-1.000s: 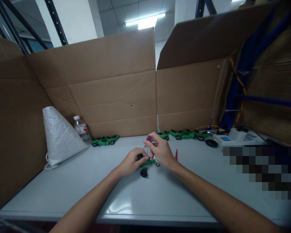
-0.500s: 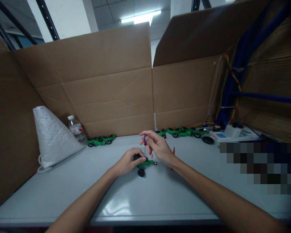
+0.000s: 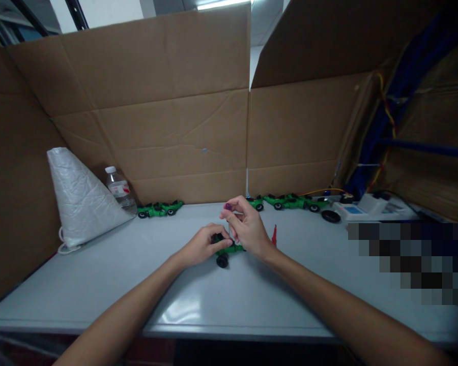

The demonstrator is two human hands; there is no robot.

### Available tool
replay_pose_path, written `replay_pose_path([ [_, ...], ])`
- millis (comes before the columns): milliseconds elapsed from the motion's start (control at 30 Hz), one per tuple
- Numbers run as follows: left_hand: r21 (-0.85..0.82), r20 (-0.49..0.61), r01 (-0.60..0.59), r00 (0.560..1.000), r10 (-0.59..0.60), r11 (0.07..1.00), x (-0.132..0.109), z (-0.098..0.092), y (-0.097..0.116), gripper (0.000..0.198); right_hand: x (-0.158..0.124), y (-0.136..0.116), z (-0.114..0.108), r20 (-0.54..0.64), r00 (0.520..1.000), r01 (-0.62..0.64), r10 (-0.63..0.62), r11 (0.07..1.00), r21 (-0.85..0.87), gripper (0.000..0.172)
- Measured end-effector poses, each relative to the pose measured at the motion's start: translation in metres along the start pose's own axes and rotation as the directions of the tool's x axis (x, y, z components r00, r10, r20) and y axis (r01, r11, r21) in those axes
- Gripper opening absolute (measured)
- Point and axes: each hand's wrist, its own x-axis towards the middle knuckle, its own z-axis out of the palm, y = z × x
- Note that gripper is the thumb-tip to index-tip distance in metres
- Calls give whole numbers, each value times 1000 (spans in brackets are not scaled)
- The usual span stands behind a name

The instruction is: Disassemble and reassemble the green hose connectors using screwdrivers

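- The left hand point(image 3: 201, 247) is gripping the green toy car point(image 3: 229, 249), its thumb and fingers clamping around the body.
- The toy car is resting on the bench point(image 3: 290, 310), in front of the person and between the two hands, with a black wheel point(image 3: 222, 261) showing on its near side.
- The right hand point(image 3: 249, 227) is pinching the purple handle of a screwdriver point(image 3: 228, 206) between thumb and fingers.
- The screwdriver is standing nearly upright above the car, its thin shaft pointing down; whether its tip is touching the car, I cannot tell.
- A red object point(image 3: 274, 235) is lying just beyond the right wrist, partly hidden by it.
- More green cars are sitting along the cardboard wall point(image 3: 175, 117): one point(image 3: 160, 209) near the water bottle point(image 3: 119, 189), others point(image 3: 286, 202) on the right.
- A silvery bag point(image 3: 84, 206) is leaning beside the bottle.
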Motion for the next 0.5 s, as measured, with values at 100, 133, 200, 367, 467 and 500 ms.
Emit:
replay_pose_path([
  [100,-4,3,11,1000,-11,1000,0,0,2,30,0,3,2,-39,999,-8,8,1000,14,32],
  [133,-7,5,13,1000,-13,1000,0,0,2,30,1,4,2,-37,999,-11,12,1000,23,33],
  [200,-18,7,19,1000,-19,1000,1,-1,2,31,1,6,0,-11,1000,-13,13,999,45,33],
  [367,-53,21,41,999,-40,998,2,-3,2,33,3,5,-3,117,993,-20,8,995,101,40],
  [467,-72,15,37,999,-36,997,3,-2,0,32,4,1,-3,139,990,-35,18,992,122,39],
  [500,-77,14,30,999,-29,997,3,-2,-1,31,4,0,-3,139,990,-38,21,992,123,38],
])
